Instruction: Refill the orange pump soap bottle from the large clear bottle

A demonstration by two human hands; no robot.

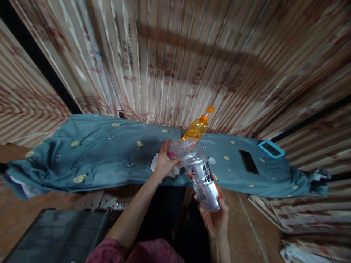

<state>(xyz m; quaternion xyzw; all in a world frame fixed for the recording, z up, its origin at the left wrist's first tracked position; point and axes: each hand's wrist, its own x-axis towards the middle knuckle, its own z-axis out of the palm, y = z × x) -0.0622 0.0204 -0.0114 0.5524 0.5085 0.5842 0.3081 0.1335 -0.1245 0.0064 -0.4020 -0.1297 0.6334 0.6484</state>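
Note:
My right hand is wrapped round the lower end of a plastic bottle with a silver and orange label. The bottle tilts up and to the left, its clear upper end close to my left hand. The fingers of that hand are closed round a clear plastic container with some pink on it; its exact kind is hard to make out. The two clear ends overlap in view, so I cannot tell whether they touch. Just behind stands a pump bottle of yellow liquid with an orange top. Under my left hand lies white tissue or cloth.
A blue-grey patterned cloth covers the narrow table. On it lie a white round cap, a dark phone and a blue-framed object. Pleated curtains hang behind. A dark box is at lower left.

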